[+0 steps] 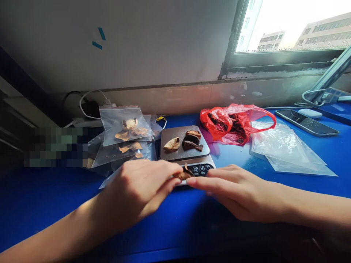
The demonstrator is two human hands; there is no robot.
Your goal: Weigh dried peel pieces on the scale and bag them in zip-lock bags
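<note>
My left hand (142,186) is closed, pinching a curled brown piece of dried peel (181,175) between thumb and fingers over the front of the kitchen scale (175,156). My right hand (241,193) has its fingers stretched out to the left, one fingertip at or very near the peel's right side; I cannot tell if it touches. On the metal scale plate lie a pale curled peel piece (171,145) and several darker ones (192,140). The peel and my fingers cover the scale's display, while its round buttons (202,168) show.
Left of the scale, clear zip bags (106,149) are stacked, some with dried peel inside. Behind right sits a red plastic bag (238,122) of dark pieces. Flat clear bags (290,149), a phone (307,122) and a white case (309,113) lie to the right. White cables run along the wall.
</note>
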